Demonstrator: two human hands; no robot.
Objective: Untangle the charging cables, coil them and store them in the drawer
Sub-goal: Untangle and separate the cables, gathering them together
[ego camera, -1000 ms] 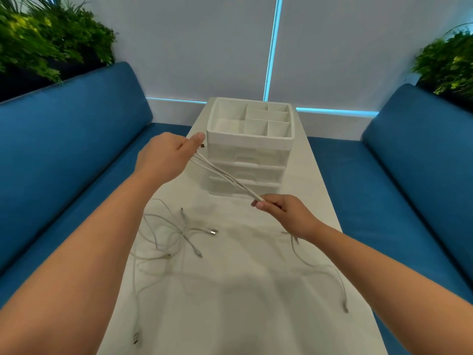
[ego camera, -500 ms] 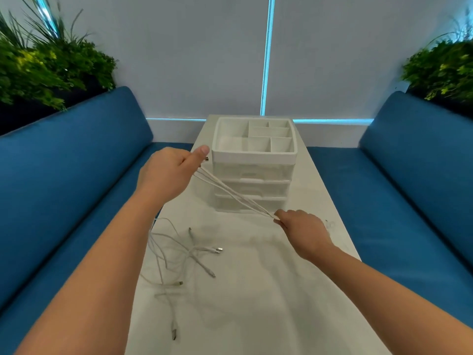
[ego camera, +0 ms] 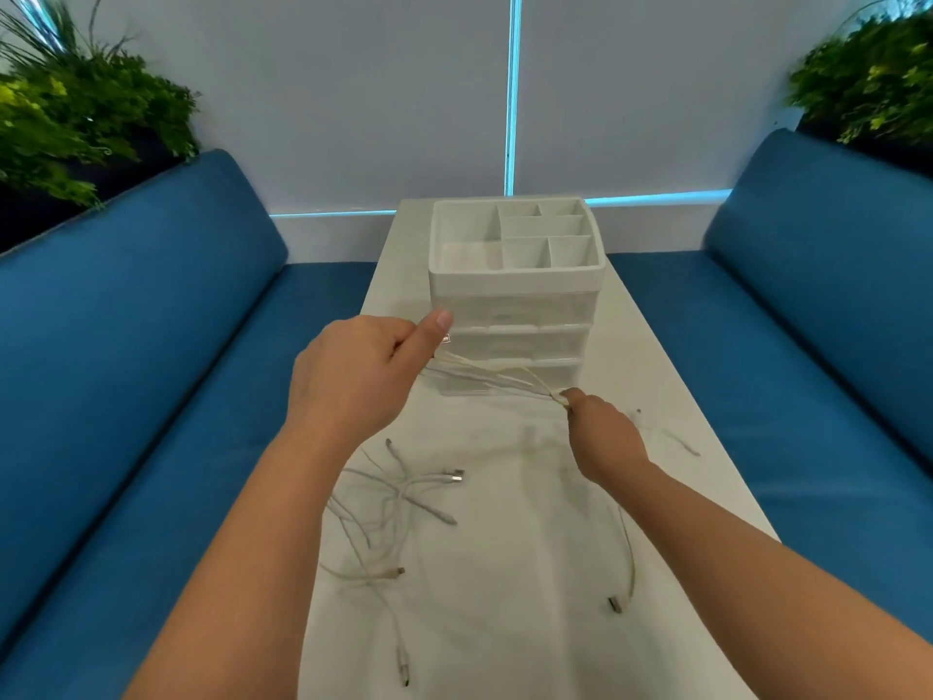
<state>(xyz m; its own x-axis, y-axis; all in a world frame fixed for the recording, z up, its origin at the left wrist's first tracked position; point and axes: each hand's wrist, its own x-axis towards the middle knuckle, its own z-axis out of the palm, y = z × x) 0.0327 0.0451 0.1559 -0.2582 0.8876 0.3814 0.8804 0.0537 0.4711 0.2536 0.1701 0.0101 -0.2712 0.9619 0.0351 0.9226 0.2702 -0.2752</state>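
Holding both arms out over a white table [ego camera: 530, 623], we stretch a bundle of white cable strands [ego camera: 497, 380] between our hands; our left hand [ego camera: 356, 378] is fisted round one end, thumb raised, our right hand [ego camera: 603, 437] pinches the other, just before the closed drawer unit [ego camera: 515, 315], loose cables [ego camera: 394, 502] lying below

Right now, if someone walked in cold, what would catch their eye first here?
Two hands in mid-frame stretching white cables between them: the left hand grips one end, the right hand pinches the other. Behind them stands a white drawer unit on the table, drawers closed. More cables lie in a tangle on the table's near left.
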